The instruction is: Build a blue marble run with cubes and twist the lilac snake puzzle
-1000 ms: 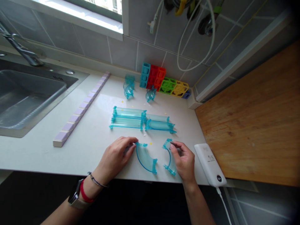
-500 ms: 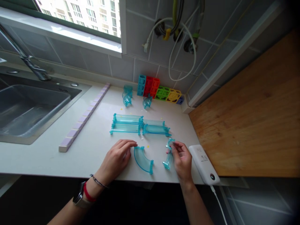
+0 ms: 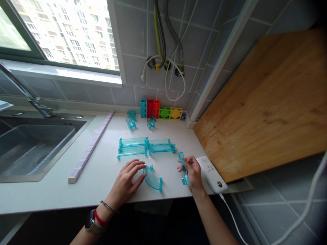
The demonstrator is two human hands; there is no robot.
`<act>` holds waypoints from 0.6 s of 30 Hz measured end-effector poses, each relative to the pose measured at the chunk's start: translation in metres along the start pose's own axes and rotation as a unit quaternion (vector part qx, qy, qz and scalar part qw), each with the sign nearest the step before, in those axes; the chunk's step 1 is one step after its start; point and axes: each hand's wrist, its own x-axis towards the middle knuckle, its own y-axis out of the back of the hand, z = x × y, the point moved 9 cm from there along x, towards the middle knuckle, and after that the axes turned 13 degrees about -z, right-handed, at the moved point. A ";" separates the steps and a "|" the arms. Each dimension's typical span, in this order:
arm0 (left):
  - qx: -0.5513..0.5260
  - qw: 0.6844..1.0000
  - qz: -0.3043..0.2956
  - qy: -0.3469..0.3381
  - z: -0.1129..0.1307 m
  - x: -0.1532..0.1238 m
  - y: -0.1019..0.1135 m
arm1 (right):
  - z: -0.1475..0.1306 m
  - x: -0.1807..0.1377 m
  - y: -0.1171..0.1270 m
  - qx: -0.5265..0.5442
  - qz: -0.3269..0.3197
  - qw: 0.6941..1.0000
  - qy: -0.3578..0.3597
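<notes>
My left hand (image 3: 128, 180) lies flat on the white counter (image 3: 51, 190) with its fingers stretched out, the fingertips just beside a curved clear-blue track piece (image 3: 152, 177). My right hand (image 3: 192, 172) is closed round a second curved blue track piece (image 3: 183, 167), tipped up on its edge above the counter's front. Beyond both hands lie several straight blue track pieces (image 3: 144, 146) side by side. Two small blue twisted pieces (image 3: 131, 119) stand further back.
A row of coloured cube blocks (image 3: 160, 111) lines the tiled wall. A lilac strip of blocks (image 3: 90, 146) runs beside the steel sink (image 3: 30, 146). A white power bank (image 3: 212, 173) with a cable lies right of my right hand, against a wooden board (image 3: 260, 102).
My right hand has lifted its curved piece and turned it on edge. My left hand has let go of the other curved piece and flattened. The view has tilted upward.
</notes>
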 end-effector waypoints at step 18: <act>-0.005 1.000 -0.001 0.027 -0.007 -0.005 0.001 | -0.016 0.001 -0.020 -0.206 -0.031 0.974 0.093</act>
